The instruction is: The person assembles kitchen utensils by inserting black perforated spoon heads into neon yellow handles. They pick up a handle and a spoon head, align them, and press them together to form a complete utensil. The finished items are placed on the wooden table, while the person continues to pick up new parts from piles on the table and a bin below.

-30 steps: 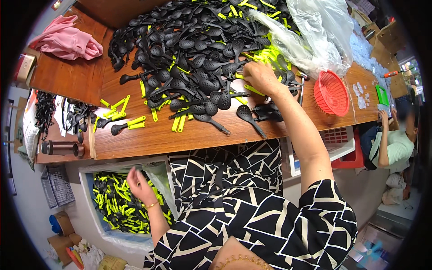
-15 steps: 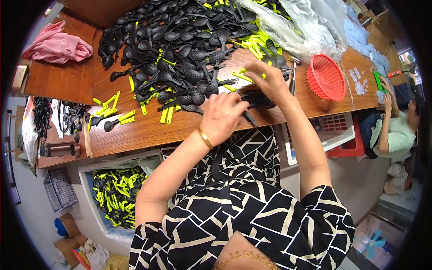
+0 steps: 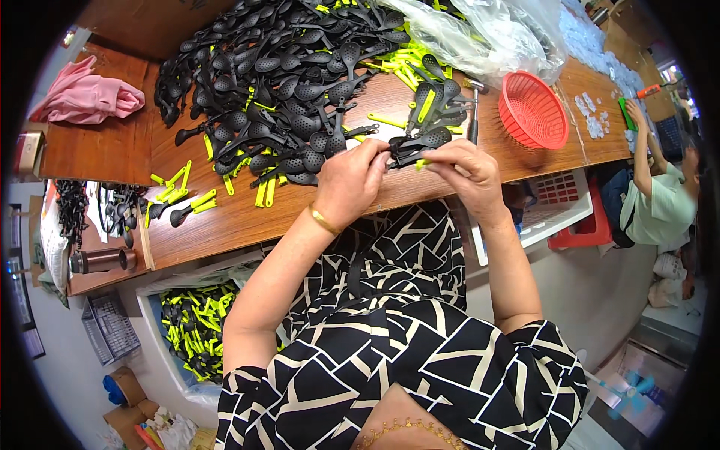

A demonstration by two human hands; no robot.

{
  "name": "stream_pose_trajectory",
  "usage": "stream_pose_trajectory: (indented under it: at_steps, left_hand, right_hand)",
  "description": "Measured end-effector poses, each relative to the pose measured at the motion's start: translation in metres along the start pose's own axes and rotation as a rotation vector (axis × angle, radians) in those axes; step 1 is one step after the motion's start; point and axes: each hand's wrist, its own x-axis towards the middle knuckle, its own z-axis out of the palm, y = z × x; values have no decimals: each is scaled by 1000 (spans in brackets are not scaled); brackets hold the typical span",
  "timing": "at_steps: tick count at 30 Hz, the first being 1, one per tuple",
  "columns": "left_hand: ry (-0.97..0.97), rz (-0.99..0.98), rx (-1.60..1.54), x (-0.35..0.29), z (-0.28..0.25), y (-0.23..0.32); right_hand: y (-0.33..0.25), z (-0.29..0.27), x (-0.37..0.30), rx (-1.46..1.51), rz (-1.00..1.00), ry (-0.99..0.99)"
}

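My left hand (image 3: 349,181) is closed around the handle end of a black slotted spoon (image 3: 433,138) at the table's front edge; more black parts lie against it there, and the fingers partly hide them. Between thumb and fingertips, my right hand (image 3: 471,174) pinches a small yellow-green handle piece (image 3: 422,164), mostly covered by the fingers, close to the spoon's handle. Beyond my hands, a large heap of black slotted spoons (image 3: 289,90) covers the table. A loose yellow-green strip (image 3: 388,120) lies just past my hands, near several more black spoons (image 3: 448,94).
A red basket (image 3: 534,112) stands right of my hands, beside a black-handled tool (image 3: 474,120). Clear plastic sheeting (image 3: 487,45) lies behind. Below the table at left, a lined bin (image 3: 154,300) holds yellow-green and black pieces. Another person (image 3: 660,202) works at far right.
My right hand has come down toward me from the strips on the table and now pinches a yellow-green piece. My left hand has turned, bringing the black spoon up beside it.
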Motion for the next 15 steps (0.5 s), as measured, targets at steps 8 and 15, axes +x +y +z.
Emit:
stream_pose_trajectory:
  at_steps: [8, 15]
  left_hand:
    - [48, 84, 25, -22, -23, 27]
    - [65, 135, 132, -33, -31, 26]
  right_hand:
    - [-20, 6, 29, -195, -178, -152]
    - [-19, 18, 27, -166, -138, -168]
